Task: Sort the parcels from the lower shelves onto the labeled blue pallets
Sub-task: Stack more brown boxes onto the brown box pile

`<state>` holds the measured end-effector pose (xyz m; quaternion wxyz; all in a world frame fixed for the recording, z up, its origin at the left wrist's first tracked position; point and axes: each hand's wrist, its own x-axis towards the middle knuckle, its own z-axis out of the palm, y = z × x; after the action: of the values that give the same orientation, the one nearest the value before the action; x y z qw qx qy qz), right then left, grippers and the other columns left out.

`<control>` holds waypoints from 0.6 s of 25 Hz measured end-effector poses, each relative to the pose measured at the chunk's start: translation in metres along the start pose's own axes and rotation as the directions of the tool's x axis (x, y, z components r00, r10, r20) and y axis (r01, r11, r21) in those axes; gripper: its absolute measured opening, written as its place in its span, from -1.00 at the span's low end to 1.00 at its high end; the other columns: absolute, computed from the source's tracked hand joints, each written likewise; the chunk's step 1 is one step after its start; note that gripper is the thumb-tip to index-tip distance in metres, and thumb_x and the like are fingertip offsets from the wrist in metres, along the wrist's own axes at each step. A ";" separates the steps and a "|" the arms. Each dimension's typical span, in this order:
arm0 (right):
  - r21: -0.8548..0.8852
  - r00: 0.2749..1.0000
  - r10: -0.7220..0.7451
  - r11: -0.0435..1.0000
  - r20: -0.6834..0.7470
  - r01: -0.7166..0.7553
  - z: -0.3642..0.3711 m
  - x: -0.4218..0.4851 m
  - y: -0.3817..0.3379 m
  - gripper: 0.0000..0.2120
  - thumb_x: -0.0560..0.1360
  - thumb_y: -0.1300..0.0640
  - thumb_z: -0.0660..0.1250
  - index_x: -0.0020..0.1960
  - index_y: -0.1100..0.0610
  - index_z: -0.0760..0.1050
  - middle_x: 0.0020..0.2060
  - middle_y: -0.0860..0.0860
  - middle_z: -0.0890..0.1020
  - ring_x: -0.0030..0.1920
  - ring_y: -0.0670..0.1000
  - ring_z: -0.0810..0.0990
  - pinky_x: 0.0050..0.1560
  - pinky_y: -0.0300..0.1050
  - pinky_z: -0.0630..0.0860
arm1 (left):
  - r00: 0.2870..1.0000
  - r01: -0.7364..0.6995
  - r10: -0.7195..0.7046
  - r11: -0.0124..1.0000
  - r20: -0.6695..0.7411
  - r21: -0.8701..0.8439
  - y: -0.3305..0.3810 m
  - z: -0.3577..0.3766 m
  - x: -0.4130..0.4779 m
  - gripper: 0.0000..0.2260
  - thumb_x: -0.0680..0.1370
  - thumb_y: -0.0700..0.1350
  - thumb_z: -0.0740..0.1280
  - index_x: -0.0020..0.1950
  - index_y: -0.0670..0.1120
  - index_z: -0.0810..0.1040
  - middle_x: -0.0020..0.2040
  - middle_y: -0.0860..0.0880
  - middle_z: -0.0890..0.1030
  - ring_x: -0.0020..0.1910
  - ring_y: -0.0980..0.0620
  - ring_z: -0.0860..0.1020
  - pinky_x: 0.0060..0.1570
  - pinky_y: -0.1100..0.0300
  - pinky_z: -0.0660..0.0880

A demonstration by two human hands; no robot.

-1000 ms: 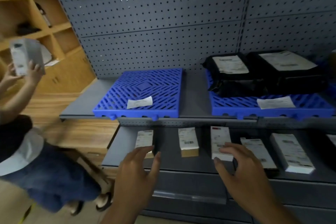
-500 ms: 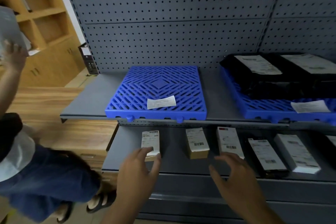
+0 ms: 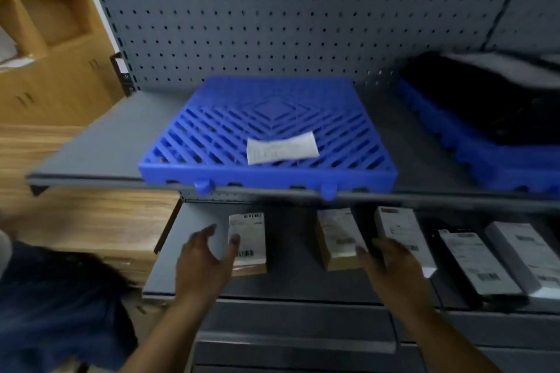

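Observation:
Several small boxed parcels lie in a row on the lower shelf (image 3: 291,254). My left hand (image 3: 206,257) is open, its thumb touching the leftmost brown parcel (image 3: 248,239) with a white barcode label. My right hand (image 3: 391,266) is open, fingers at the second brown parcel (image 3: 336,239) and partly over a white parcel (image 3: 400,230). Further right lie a black parcel (image 3: 472,260) and a white one (image 3: 521,251). On the upper shelf sits a blue pallet (image 3: 212,142) bearing only a paper label (image 3: 281,147). A second blue pallet (image 3: 485,160) at right holds black bags (image 3: 485,100).
A grey pegboard wall (image 3: 272,15) backs the shelves. Another person in dark blue trousers (image 3: 54,309) crouches at the lower left. Wooden cabinets (image 3: 45,39) stand at the far left. Below the lower shelf is a grey drawer front with a handle (image 3: 294,345).
The view has swung left and closer to the shelves. Both my hands have reached forward onto the lower shelf's parcels. The other person's raised hand with a box has left the view.

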<state>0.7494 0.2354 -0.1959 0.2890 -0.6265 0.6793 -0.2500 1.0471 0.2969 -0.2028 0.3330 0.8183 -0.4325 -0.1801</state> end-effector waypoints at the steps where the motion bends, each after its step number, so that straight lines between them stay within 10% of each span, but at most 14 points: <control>1: 0.047 0.999 0.019 0.999 -0.031 -0.018 0.019 0.024 0.016 -0.57 0.50 -0.12 0.44 0.24 0.13 0.56 0.06 0.00 0.61 -0.02 0.01 0.57 -0.17 -0.34 0.44 | 0.997 0.079 -0.079 0.995 0.008 -0.063 -0.020 0.021 0.018 -0.21 0.43 0.42 0.28 0.49 -0.07 0.42 0.45 -0.13 0.48 0.42 -0.15 0.45 0.40 -0.14 0.41; 5: 0.207 0.995 0.080 0.976 -0.058 -0.067 0.075 0.079 0.067 -0.30 0.40 -0.23 0.49 0.38 0.16 0.46 0.19 0.10 0.64 0.08 0.10 0.62 -0.09 -0.17 0.57 | 0.975 0.209 -0.184 0.950 0.126 -0.232 -0.076 0.084 0.046 0.00 0.28 0.53 0.38 0.55 -0.04 0.33 0.44 -0.13 0.49 0.37 -0.16 0.51 0.35 -0.17 0.48; 8: 0.182 0.986 0.163 0.971 -0.035 -0.154 0.090 0.085 0.067 -0.06 0.31 -0.46 0.41 0.45 0.18 0.39 0.23 0.09 0.61 0.23 0.16 0.58 0.18 0.02 0.56 | 0.969 0.204 -0.159 0.947 0.190 -0.249 -0.092 0.106 0.051 -0.21 0.24 0.56 0.39 0.27 0.05 0.57 0.16 0.02 0.69 0.10 0.04 0.68 0.10 -0.06 0.66; 12: 0.363 0.990 0.141 0.921 0.028 -0.141 0.099 0.072 0.058 -0.75 0.51 -0.13 0.41 0.06 -0.03 0.46 -0.17 -0.23 0.51 -0.17 -0.27 0.49 -0.29 -0.45 0.35 | 0.976 0.133 -0.059 0.921 0.208 -0.366 -0.081 0.110 0.039 -0.48 0.36 0.38 0.45 0.18 0.10 0.60 0.07 0.07 0.72 0.06 0.11 0.69 0.11 -0.04 0.65; 15: 0.474 0.991 0.069 0.881 -0.118 -0.005 0.112 0.050 0.065 -0.73 0.46 -0.13 0.46 0.11 -0.16 0.49 -0.05 -0.31 0.58 -0.03 -0.29 0.59 -0.10 -0.38 0.50 | 0.981 0.038 0.047 0.905 0.187 -0.423 -0.077 0.116 0.029 -0.47 0.44 0.25 0.46 0.36 0.13 0.49 0.21 0.11 0.66 0.17 0.14 0.65 0.14 0.06 0.64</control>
<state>0.7804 0.1936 -0.3251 0.3922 -0.5063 0.6274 -0.4429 1.0407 0.2589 -0.3399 0.4600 0.7039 -0.4150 -0.3474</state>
